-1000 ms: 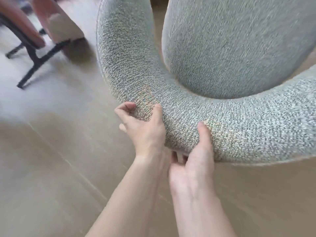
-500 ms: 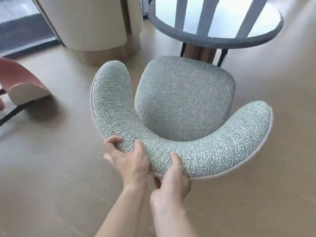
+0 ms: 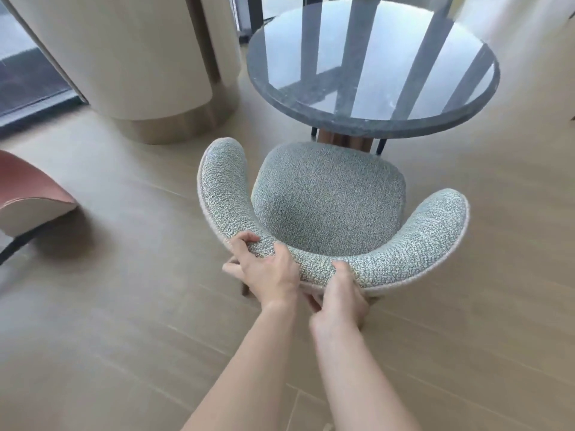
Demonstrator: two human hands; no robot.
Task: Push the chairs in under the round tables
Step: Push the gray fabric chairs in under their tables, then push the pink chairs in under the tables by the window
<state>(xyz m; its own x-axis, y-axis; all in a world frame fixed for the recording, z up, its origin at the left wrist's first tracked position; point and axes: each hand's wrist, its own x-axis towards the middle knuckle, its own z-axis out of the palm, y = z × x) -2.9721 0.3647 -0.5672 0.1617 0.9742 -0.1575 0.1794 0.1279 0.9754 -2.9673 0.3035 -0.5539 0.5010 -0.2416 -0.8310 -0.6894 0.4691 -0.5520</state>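
View from a head-worn camera, looking down at a person's two bare forearms reaching forward to a low armchair upholstered in nubbly grey-green fabric [image 3: 326, 200], with a rounded seat and a thick padded backrest that curves round it like a horseshoe, edged in pale piping. The left hand [image 3: 264, 272] grips the backrest a little left of its middle, fingers curled over the padded top and thumb lying on the fabric. The right hand [image 3: 340, 293] grips the same backrest just beside it, thumb pressed on the top edge and the fingers wrapped underneath, mostly hidden. The two hands are close together, almost touching. The chair stands on a floor of pale wood-look planks [image 3: 109, 321], facing a round table with a glossy dark grey stone top [image 3: 373, 127] that reflects window bars. The front edge of the seat meets the near rim of the table, with most of the seat and both arm ends out in the open. A brown pedestal and thin black legs show under the rim. To the left of the table rises a wide cream cylindrical column with a brass-coloured base band [image 3: 140, 57]. At the far left edge, well apart from the hands, is part of a dusty pink chair on a black frame [image 3: 28, 194]
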